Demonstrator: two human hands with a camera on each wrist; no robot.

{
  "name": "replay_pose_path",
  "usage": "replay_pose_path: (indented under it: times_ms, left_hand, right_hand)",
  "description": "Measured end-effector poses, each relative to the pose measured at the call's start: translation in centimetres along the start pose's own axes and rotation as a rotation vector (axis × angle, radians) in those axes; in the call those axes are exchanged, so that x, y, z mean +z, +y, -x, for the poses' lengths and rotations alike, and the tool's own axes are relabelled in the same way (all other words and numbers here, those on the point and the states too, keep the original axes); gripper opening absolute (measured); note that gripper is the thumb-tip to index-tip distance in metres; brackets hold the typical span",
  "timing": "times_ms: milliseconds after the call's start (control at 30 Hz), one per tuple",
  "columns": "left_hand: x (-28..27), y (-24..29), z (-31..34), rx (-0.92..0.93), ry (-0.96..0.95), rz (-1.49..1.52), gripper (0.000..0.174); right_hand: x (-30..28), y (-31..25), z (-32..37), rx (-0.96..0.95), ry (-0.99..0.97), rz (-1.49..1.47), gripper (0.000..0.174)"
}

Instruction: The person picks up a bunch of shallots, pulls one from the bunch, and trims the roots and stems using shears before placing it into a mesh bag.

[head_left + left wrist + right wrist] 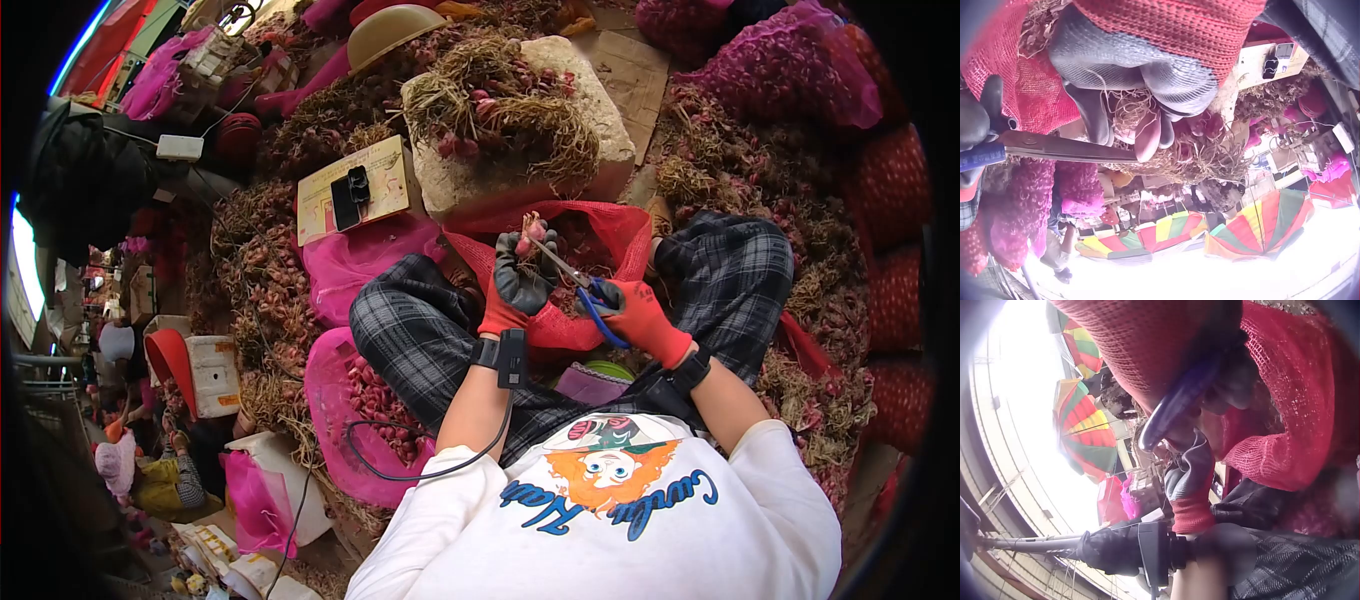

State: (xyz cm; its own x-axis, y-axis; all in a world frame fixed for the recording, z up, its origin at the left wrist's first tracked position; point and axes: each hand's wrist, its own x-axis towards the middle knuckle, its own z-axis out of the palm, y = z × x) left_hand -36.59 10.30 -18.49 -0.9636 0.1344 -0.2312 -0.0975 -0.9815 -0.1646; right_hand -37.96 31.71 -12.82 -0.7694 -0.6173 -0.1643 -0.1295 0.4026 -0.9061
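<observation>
My left hand point(520, 275), in a red and black glove, pinches a small bunch of shallots point(531, 230) with dry roots, held up over my lap. In the left wrist view, the gloved fingers point(1124, 75) curl round the rooty shallots point(1200, 125). My right hand point(638, 315), in a red glove, grips blue-handled scissors point(580, 278). The blades point(1066, 149) point at the bunch just below the left fingers. The blue handle loop point(1179, 403) shows in the right wrist view. A red mesh bag point(610, 225) lies open between my knees.
A pale block point(600, 120) heaped with shallots and dry stalks stands ahead. A cardboard sheet point(385, 170) lies to its left. Pink bags of shallots point(335, 385) lie at my left, filled red mesh sacks point(800, 70) at the right. White boxes point(215, 375) stand at the far left.
</observation>
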Motion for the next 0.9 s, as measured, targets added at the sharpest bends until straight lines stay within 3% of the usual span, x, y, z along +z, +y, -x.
replay_pose_path:
  times_ms: [100, 200, 233, 300, 333, 433, 500, 600, 700, 733, 833, 900]
  left_hand:
    - [0.3, -0.2, 0.1, 0.057, 0.082, -0.07, 0.039]
    - [-0.7, -0.1, 0.3, 0.451, 0.213, -0.509, 0.036]
    - [0.3, -0.1, 0.8, 0.611, 0.185, -0.867, 0.036]
    - [4.6, 0.3, 3.1, 0.913, 0.123, -1.591, 0.038]
    - [6.8, 0.4, 4.3, 0.977, 0.125, -1.555, 0.039]
    - [13.3, 2.1, 11.0, 1.075, 0.199, -1.363, 0.041]
    - [14.2, 5.1, 17.3, 1.149, 0.301, -1.328, 0.038]
    - [11.7, 9.1, 27.1, 1.07, 0.739, -1.78, 0.034]
    - [4.4, 12.6, 34.0, 1.06, 0.904, -1.73, 0.034]
    - [2.2, 14.8, 36.2, 0.975, 0.865, -1.797, 0.035]
    - [9.3, 8.1, 30.1, 1.168, 0.786, -1.786, 0.033]
    - [10.4, 6.8, 25.7, 1.024, 0.439, -1.521, 0.035]
  right_hand:
    - [-0.1, 0.7, 0.0, -0.011, -0.014, -0.013, 0.022]
    - [-0.1, 1.8, -0.2, -0.061, 0.064, -0.082, 0.017]
    - [-0.3, 2.1, -0.2, -0.081, 0.1, -0.108, 0.015]
    - [-1.1, 2.3, -0.2, 0.142, 0.058, -0.448, 0.02]
    - [-1.6, 2.4, -0.3, 0.259, 0.029, -0.615, 0.022]
    - [-2.1, 2.5, -0.2, 0.209, 0.055, -0.71, 0.021]
    - [-2.3, 1.1, -0.2, 0.245, 0.038, -0.769, 0.021]
    - [-1.6, 2.3, -0.9, 0.254, -0.018, -0.792, 0.017]
    - [-1.0, 3.2, -1.6, 0.234, -0.111, -0.792, 0.012]
    - [-0.7, 3.1, -1.6, 0.244, -0.109, -0.797, 0.012]
    - [-0.4, 2.4, -1.3, 0.276, -0.105, -0.756, 0.016]
    - [-0.2, 1.2, -1.4, 0.231, -0.118, -0.73, 0.02]
